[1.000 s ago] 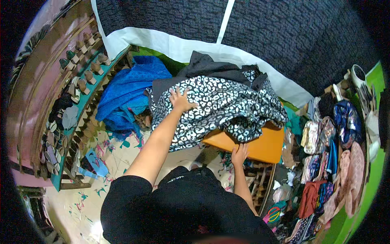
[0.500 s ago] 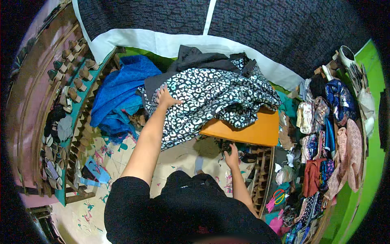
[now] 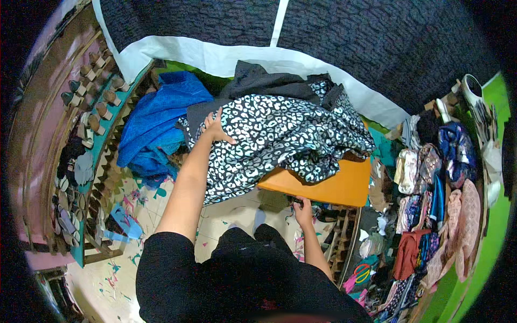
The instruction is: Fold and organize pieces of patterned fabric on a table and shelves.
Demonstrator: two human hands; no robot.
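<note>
A: What step would you say this is?

B: Handling the cloth, I'd judge. The left hand (image 3: pixel 214 128) lies flat, fingers spread, on the black-and-white spotted cloth (image 3: pixel 280 140) in the middle of the frame – pressing or smoothing it, not pinching it. Nothing is clamped in that hand.

A: And the other one?

B: The right hand (image 3: pixel 302 207) is lower, right of centre, just under the near edge of the orange table (image 3: pixel 334 185). Its fingers curl around something small and dark at that edge, but it is too small to tell what it is (or whether the hand really grips it), so I can't say if that hand is closed on anything.

A: What does the next move call for, in your view?

B: Probably a proper hold on the cloth – a flat palm only pins it. It is bunched and hangs over the table's left edge, so shifting it would need fingers closed on a fold, and likely the second hand too.

A: How does the cloth look?

B: Soft and thin, black with pale leopard-like spots, piled in loose folds, draped over most of the table. A plain dark grey garment (image 3: pixel 258 83) lies on top of it toward the upper middle, touching it, and a bright blue cloth (image 3: pixel 156 121) is heaped just to its left

A: Anything else nearby?

B: Racks of shoes (image 3: pixel 91 107) along the left edge, and hanging bags (image 3: pixel 431 199) at the right
</note>
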